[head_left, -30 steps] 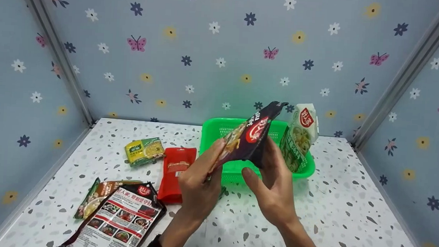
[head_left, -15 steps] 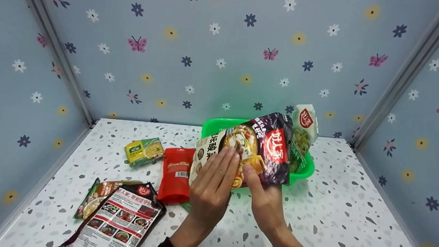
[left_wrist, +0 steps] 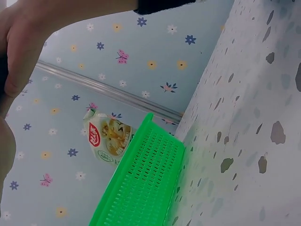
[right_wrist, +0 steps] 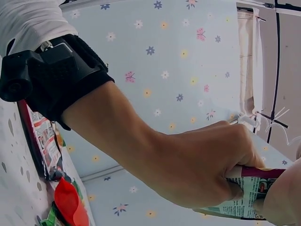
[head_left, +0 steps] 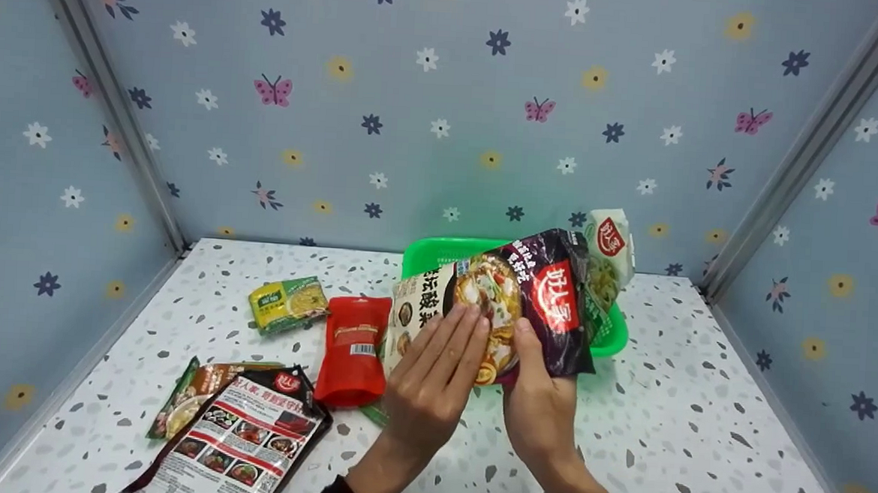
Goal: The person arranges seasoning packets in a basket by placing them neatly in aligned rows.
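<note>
A purple-and-cream packet (head_left: pixel 503 287) is held up before a green basket (head_left: pixel 425 255). The left hand (head_left: pixel 435 393) pinches it, fingers straight across the front; the right hand (head_left: pixel 539 406) grips its near edge. A white-and-green packet (head_left: pixel 610 248) leans in the basket; a red pouch (head_left: pixel 353 361) lies at left.

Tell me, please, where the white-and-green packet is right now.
In the head view, the white-and-green packet sticks up from the right end of the green basket, partly hidden behind the purple packet being held up.
</note>
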Available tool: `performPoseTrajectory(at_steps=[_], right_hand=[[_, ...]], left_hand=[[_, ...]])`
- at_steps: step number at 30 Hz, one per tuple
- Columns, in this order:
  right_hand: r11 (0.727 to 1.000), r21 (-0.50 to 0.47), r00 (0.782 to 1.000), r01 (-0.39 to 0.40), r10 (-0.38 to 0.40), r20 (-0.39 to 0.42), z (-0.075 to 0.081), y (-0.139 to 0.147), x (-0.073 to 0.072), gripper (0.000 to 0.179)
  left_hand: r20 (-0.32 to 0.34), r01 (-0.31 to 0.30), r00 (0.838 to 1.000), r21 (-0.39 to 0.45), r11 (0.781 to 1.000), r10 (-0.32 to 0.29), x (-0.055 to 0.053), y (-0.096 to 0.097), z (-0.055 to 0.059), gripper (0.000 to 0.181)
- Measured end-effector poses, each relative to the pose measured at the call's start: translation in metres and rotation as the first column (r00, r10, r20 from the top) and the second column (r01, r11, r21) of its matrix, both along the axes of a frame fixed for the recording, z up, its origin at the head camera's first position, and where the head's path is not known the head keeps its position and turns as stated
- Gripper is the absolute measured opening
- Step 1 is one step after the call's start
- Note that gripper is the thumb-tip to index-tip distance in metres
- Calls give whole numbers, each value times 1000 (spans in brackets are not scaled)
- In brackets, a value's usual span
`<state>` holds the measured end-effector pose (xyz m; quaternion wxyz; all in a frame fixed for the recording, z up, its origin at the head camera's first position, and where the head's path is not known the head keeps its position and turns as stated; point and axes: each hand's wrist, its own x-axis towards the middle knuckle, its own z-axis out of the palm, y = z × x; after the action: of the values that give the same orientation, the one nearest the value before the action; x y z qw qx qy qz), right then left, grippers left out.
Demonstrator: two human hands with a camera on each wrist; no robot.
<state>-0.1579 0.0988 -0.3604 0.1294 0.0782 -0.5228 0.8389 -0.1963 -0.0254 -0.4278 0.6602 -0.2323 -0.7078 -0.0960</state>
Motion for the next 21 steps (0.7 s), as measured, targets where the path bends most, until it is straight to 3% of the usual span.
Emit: performPoseTrajectory(at_steps=[9,17,21], right_hand=[[985,-168,1000,-30,30,-2,0,-4,0,43],[978,-205,999,-36,27,-44,-3,-5,0,41],[977,-213,998,-29,17,-58,-4,-4,-2,42]], left_hand=[[3,-10,1000,9,1000,10,0,0,-1,27],[-1,15,1000,14,1000,-15,-4,1,-5,32],[28,40,999,4,999,-40,-8,1,-11,37]])
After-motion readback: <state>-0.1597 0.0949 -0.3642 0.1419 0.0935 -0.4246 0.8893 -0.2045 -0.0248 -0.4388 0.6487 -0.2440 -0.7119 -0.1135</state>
